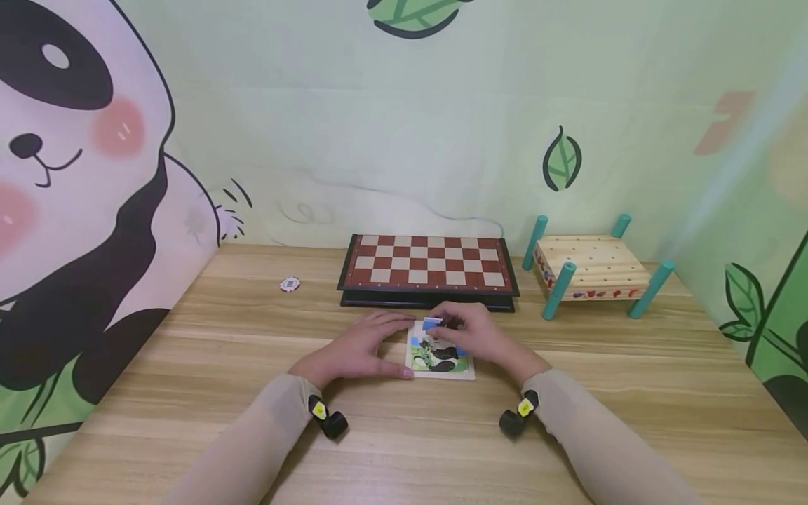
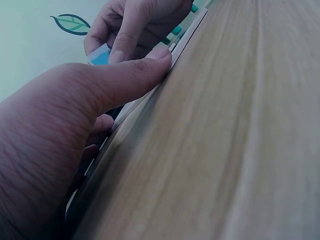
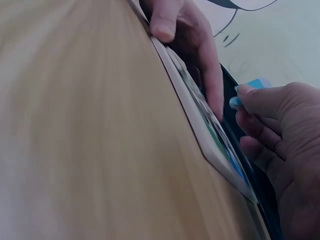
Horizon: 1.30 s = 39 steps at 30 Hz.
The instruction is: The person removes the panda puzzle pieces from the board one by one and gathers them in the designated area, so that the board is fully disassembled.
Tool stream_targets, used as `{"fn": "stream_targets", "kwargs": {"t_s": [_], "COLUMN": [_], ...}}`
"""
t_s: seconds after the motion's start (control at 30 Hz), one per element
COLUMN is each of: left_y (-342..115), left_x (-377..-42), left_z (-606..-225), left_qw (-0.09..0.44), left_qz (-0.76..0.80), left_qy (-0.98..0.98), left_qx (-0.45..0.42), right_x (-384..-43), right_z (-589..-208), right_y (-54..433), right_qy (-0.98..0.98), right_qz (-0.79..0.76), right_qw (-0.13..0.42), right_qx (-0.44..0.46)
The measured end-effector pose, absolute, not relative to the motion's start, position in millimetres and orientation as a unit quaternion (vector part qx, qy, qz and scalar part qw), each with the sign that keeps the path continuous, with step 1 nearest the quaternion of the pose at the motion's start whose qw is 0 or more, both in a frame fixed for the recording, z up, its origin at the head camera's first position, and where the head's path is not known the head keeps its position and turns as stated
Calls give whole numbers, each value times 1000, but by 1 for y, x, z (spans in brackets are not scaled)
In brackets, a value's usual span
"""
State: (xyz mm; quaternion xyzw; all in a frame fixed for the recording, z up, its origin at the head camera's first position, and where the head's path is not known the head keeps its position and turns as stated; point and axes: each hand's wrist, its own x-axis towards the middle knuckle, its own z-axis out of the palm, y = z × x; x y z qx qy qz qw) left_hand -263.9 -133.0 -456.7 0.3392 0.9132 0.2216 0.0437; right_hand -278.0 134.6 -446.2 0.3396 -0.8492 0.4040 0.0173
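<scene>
A small jigsaw puzzle board (image 1: 444, 376) with a panda picture and a pale border lies on the wooden table. My left hand (image 1: 358, 348) spans its left side, thumb at the near left corner and fingertips by the far left one. Over the board's far part, my right hand (image 1: 476, 333) pinches a blue and white puzzle piece (image 1: 432, 322) between thumb and fingers. Seen from the right wrist, that piece (image 3: 258, 84) is raised above the board. The left wrist view shows my left thumb (image 2: 135, 75) stretched along the board's edge.
Right behind the board stands a red and white checkered chessboard (image 1: 429, 263) on a dark base. A wooden peg stand (image 1: 590, 263) with teal legs is at the back right. One poker chip (image 1: 290, 284) lies at the back left. A panda-painted wall (image 1: 284, 140) closes the table's back.
</scene>
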Motion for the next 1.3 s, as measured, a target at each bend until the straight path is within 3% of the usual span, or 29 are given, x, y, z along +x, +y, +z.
{"fn": "stream_targets", "kwargs": {"t_s": [0.73,1.3], "left_y": [-133,-137], "left_x": [-264,-264], "left_z": [-455,-459], "left_qw": [53,52], "left_qz": [243,246], "left_qy": [906,907], "left_qx": [343,339], "right_x": [-281,-283], "right_z": [-446,-456], "right_y": [196,228], "right_qy": [-868,-906], "right_qz": [420,337], "right_qw": [30,29], "right_qx": [265,255]}}
